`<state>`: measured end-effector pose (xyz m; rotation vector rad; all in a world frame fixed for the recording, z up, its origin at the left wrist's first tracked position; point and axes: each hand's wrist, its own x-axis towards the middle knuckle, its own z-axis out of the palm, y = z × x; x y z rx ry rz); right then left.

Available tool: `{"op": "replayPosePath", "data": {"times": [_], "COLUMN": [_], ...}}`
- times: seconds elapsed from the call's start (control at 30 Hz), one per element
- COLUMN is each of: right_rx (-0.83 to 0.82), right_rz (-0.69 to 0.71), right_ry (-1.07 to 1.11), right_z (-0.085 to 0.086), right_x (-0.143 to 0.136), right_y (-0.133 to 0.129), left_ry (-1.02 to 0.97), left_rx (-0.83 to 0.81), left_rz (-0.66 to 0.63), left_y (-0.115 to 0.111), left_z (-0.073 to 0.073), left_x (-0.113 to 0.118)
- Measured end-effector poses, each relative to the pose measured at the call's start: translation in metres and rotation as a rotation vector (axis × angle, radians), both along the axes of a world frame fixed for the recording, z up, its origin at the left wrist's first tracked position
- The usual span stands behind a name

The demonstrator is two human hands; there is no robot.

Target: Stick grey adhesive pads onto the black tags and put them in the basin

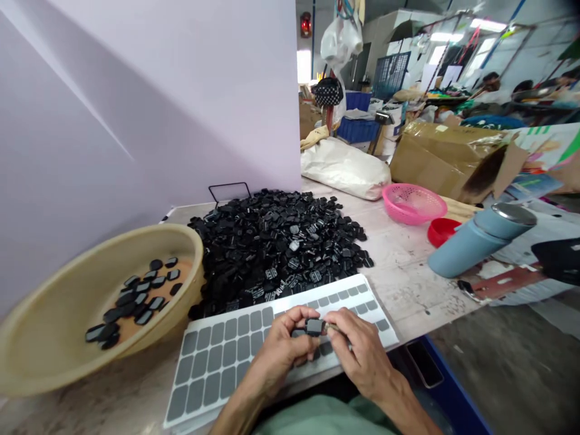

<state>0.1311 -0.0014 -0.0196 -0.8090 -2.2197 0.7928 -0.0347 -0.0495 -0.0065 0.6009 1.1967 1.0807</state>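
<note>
My left hand (290, 341) pinches a small black piece (314, 327) with a grey face, held over a white sheet (368, 290) of grey rounded stickers. Close on its right, my right hand (356, 344) has thumb and forefinger closed on a small thin item (333, 327), too small to identify, at the edge of the black piece. Beyond the sheet lies a large heap of black pieces (272, 241). At the left, a beige basin (58, 278) holds several black pieces, some with grey faces (158, 281).
On the table's right side are a pink basket (413, 205), a red bowl (441, 231), a blue bottle (475, 241) and a reddish metal tool (507, 283). A white sack (344, 168) and cardboard box (446, 157) stand behind. A phone (424, 364) lies below the table edge. People sit far back.
</note>
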Motion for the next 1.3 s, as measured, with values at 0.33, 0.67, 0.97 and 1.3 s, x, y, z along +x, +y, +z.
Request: {"op": "replayPosePath", "data": {"times": [0.33, 0.67, 0.97, 1.3], "right_rx": [0.022, -0.022, -0.037, -0.002], "right_rz": [0.028, 0.048, 0.047, 0.062], "right_ry": [-0.034, -0.054, -0.079, -0.158], "right_z": [0.0007, 0.0035, 0.0076, 0.008], "right_x": [-0.003, -0.0014, -0.0017, -0.0073], "right_y": [-0.0001, 0.0029, 0.0029, 0.0009], "left_ry": [-0.009, -0.056, -0.144, 0.075], "left_rx": [0.025, 0.03, 0.051, 0.039], "left_rz": [-0.006, -0.015, -0.041, -0.027], "left_y": [-0.0014, -0.0012, -0.0022, 0.0009], "left_z": [0.0002, -0.0009, -0.0038, -0.009], "left_x": [-0.0001, -0.0028, -0.0041, -0.0034]}}
